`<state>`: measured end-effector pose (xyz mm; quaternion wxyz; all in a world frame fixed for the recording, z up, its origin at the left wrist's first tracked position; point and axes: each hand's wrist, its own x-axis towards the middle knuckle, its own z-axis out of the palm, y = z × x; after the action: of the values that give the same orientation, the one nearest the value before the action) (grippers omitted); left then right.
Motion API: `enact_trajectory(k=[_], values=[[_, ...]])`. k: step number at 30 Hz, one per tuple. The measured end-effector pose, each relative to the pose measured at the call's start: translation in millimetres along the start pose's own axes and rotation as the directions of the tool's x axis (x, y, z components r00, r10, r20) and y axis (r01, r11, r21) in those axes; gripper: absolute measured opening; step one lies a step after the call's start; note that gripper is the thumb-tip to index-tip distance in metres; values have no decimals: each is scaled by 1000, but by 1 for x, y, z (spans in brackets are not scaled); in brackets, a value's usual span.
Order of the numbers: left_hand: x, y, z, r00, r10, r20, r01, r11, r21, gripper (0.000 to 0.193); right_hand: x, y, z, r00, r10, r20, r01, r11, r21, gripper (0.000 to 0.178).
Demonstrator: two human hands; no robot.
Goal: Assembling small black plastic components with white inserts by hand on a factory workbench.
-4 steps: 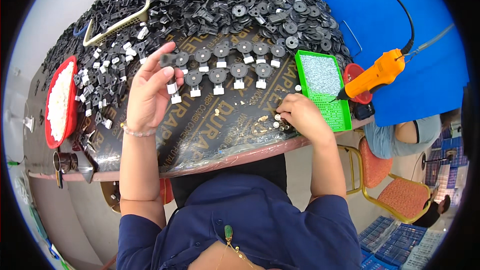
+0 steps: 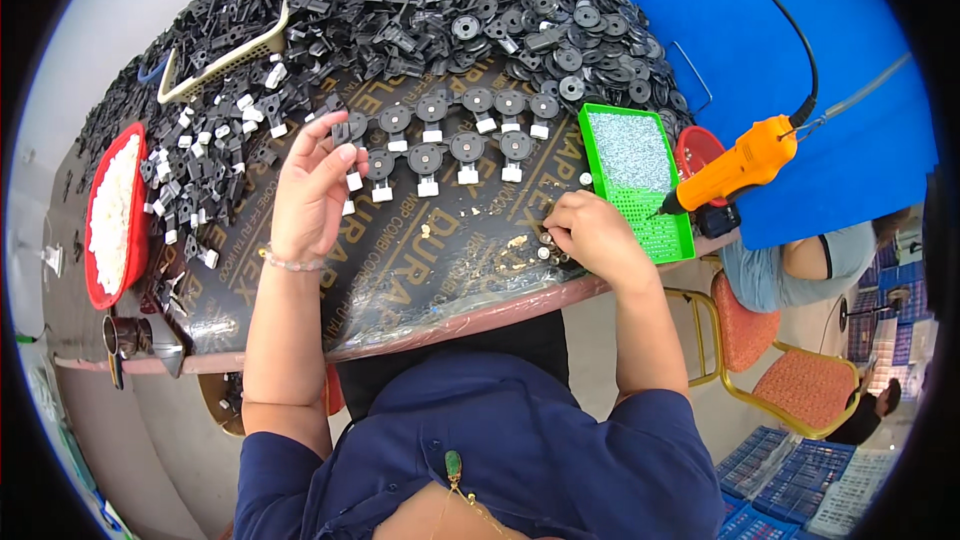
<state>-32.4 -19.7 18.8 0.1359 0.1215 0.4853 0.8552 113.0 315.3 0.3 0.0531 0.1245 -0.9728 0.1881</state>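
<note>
My left hand (image 2: 313,185) is raised at the left end of the rows, its thumb and forefinger pinching a small black plastic part (image 2: 342,130). Fingers hide much of that part. Just right of it, black disc assemblies (image 2: 425,158) with white block ends lie in two curved rows. My right hand (image 2: 597,232) rests near the table's front edge with bent, closed fingers. Small round metallic pieces (image 2: 544,252) lie at its fingertips; whatever the fingers hold is hidden. Beside this hand stands a green tray (image 2: 586,140) of small silvery pieces, with a perforated section at its near end.
An orange electric screwdriver (image 2: 735,165) hangs with its tip over the tray. Black plastic parts (image 2: 400,10) are heaped across the back. A red basket (image 2: 137,230) of white pieces stands at left, a beige basket (image 2: 225,62) behind. Another person (image 2: 785,275) sits at right.
The whole view has shifted slightly. My left hand has come a little right and nearer to the rows, still pinching the black part. My right hand stays by the small metallic pieces.
</note>
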Motion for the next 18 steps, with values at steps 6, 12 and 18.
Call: enact_trajectory(k=[6, 12, 18], values=[[1, -15, -15, 996, -32, -87, 25, 996, -81, 35, -14, 2, -9, 997, 45, -70, -47, 999, -25, 8], [-3, -14, -8, 993, -76, -92, 71, 996, -53, 39, -23, -4, -9, 1000, -8, 22, 10, 994, -106, 9], [-4, -19, -11, 995, -94, -36, 92, 994, -53, 43, -22, -11, -3, 999, -9, -48, 4, 995, -96, 9]])
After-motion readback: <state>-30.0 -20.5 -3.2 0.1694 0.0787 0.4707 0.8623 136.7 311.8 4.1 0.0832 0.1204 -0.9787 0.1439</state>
